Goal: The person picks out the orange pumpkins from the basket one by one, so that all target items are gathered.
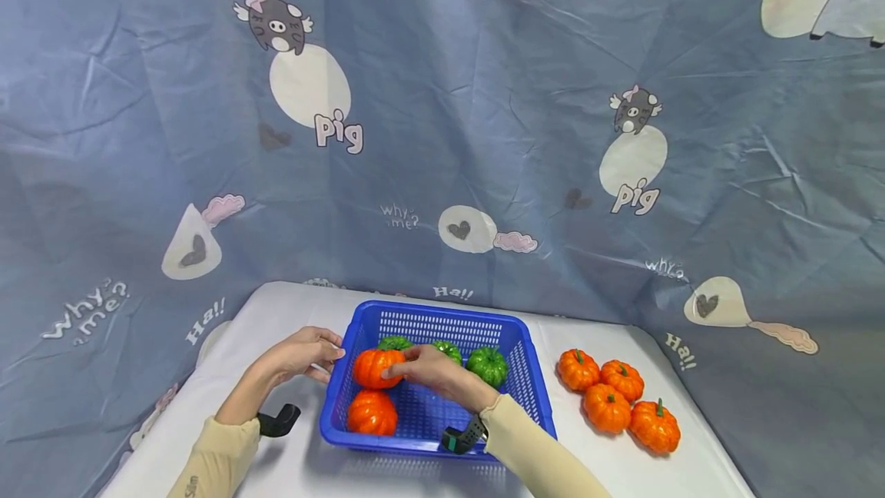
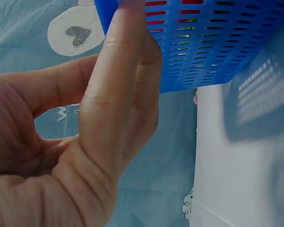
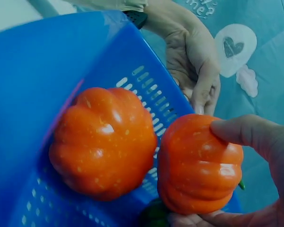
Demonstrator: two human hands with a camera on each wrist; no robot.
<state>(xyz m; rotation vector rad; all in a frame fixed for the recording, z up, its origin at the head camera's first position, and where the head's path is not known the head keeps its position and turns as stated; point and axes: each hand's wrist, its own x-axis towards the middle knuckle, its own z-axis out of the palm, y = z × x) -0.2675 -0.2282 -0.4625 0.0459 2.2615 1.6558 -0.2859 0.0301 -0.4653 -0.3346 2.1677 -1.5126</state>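
Observation:
My right hand [image 1: 434, 370] pinches an orange pumpkin [image 3: 199, 165] between thumb and fingers, inside the blue basket [image 1: 387, 448] near its left wall. A green stem pokes out from its far side in the right wrist view. Beside it in the basket lies a second orange pumpkin [image 1: 372, 412]. Farther back are green pumpkins: one at the right [image 1: 488, 366], one in the middle [image 1: 448, 350] and one at the left [image 1: 395, 343], the latter two partly covered. My left hand [image 1: 302, 353] is at the basket's left rim, fingers loosely bent along the outside wall.
Several orange pumpkins [image 1: 608, 408] sit grouped on the white table [image 1: 290, 313] to the right of the basket. A blue-grey cloth [image 1: 415, 137] with pig prints hangs behind the table and along its sides.

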